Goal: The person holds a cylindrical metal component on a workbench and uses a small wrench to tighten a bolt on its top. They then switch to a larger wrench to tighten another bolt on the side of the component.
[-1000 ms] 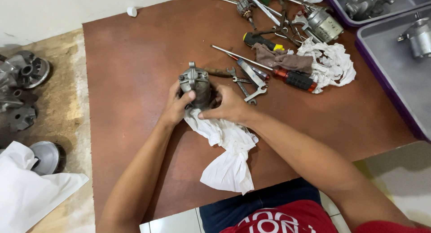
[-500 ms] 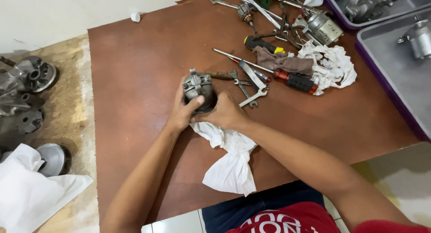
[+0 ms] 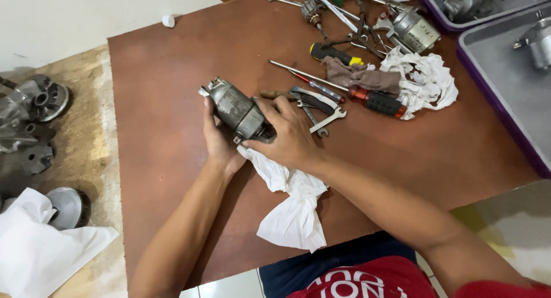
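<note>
1. The motor (image 3: pixel 236 110), a grey cylindrical metal body, is held just above the brown table (image 3: pixel 172 160), near its middle. Its long axis runs diagonally: the flanged end points up-left, away from the person, and the other end points down-right into the hands.
2. The left hand (image 3: pixel 217 138) cups the motor from underneath and from the left, fingers wrapped round the body, closed on it.
3. The right hand (image 3: pixel 287 134) comes over from the right, thumb and fingers closed on the motor's lower-right end. Both hands touch the motor; the right covers more of that end, while the left carries the body.
4. A white rag (image 3: pixel 290 203) hangs from under the hands and trails down toward the table's near edge.
5. Just right of the hands lie a wrench (image 3: pixel 324 111) and a red-handled screwdriver (image 3: pixel 367 98), with a white crumpled cloth (image 3: pixel 425 80) beyond them.
6. Further right is a purple-edged tray (image 3: pixel 505 103); off the table's left side lie metal parts (image 3: pixel 34 114).
7. Against a second ago: the motor then stood more upright, end toward the camera; now it is tipped over so its side shows and the flange points up-left. The hands keep their hold in much the same spot.
</note>
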